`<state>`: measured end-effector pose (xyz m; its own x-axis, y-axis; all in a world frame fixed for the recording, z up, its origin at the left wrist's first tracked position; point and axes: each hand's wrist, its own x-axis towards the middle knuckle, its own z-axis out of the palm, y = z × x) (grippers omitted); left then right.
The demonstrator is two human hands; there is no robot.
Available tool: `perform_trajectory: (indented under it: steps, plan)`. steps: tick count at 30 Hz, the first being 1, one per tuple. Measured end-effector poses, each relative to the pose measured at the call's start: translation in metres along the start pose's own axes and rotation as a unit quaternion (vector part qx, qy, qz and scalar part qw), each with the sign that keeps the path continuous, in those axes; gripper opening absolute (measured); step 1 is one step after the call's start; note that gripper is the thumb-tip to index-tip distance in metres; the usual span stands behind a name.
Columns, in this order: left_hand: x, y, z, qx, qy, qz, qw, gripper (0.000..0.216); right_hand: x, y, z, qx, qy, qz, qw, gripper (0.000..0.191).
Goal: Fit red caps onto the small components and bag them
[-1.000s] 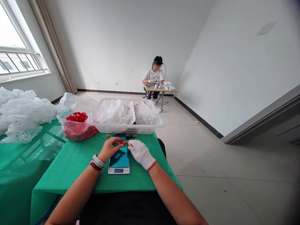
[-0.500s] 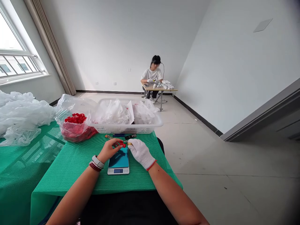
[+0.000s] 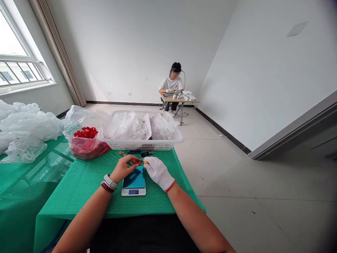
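Over the far part of a small digital scale [image 3: 133, 192], my bare left hand [image 3: 123, 168] pinches a small red plastic piece [image 3: 137, 161] between thumb and fingers. My right hand [image 3: 157, 172], in a white knit glove with a red cuff, is closed around a small tool with a yellow handle [image 3: 145, 162]. The tool's tip meets or nearly meets the red piece; its exact shape is too small to make out. The scale's blue-green plate lies below both hands, and its display appears to read 0.0.
A clear bag of red pieces [image 3: 86, 144] stands at left, by a heap of clear plastic bags [image 3: 23, 130]. Behind my hands is a white basket [image 3: 142, 144] holding plastic bags, with a black object [image 3: 147, 153] before it. A person [image 3: 171, 84] sits at a far table.
The red piece has turned slightly in my left fingers. Both hands stay close together over the scale, and the view has shifted a little.
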<state>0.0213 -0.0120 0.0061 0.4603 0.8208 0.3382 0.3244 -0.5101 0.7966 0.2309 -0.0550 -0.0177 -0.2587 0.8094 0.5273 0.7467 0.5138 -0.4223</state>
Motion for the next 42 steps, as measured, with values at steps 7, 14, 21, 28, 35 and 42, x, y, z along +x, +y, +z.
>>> perform_trajectory:
  steps: [7, 14, 21, 28, 35, 42]
  plan:
    - [-0.0009, -0.0022, 0.0022, -0.046, -0.005, -0.033, 0.998, 0.024, -0.0005, 0.0009, 0.0023, -0.003, -0.022, 0.005, 1.0, 0.024]
    - [0.0, -0.0012, -0.0007, -0.014, 0.03, -0.001, 0.999, 0.023, -0.0006, 0.0009, 0.0033, 0.012, -0.021, -0.011, 1.0, 0.025]
    - [0.0001, 0.0005, 0.001, -0.024, 0.001, -0.009, 1.0, 0.024, -0.0003, -0.0007, -0.0014, 0.011, 0.003, 0.003, 1.0, 0.025]
    - [-0.0001, -0.0035, 0.0012, -0.038, 0.01, -0.03, 0.999, 0.025, -0.0001, 0.0009, 0.0029, 0.002, -0.017, -0.001, 1.0, 0.024]
    - [0.0009, 0.0024, -0.0011, 0.004, 0.0, 0.014, 1.0, 0.021, -0.0008, 0.0003, 0.0009, -0.009, 0.003, -0.005, 1.0, 0.027]
    - [0.0003, 0.0, 0.0005, -0.04, 0.003, -0.018, 0.999, 0.024, 0.0014, -0.0026, -0.0028, -0.034, -0.009, 0.014, 0.999, 0.026]
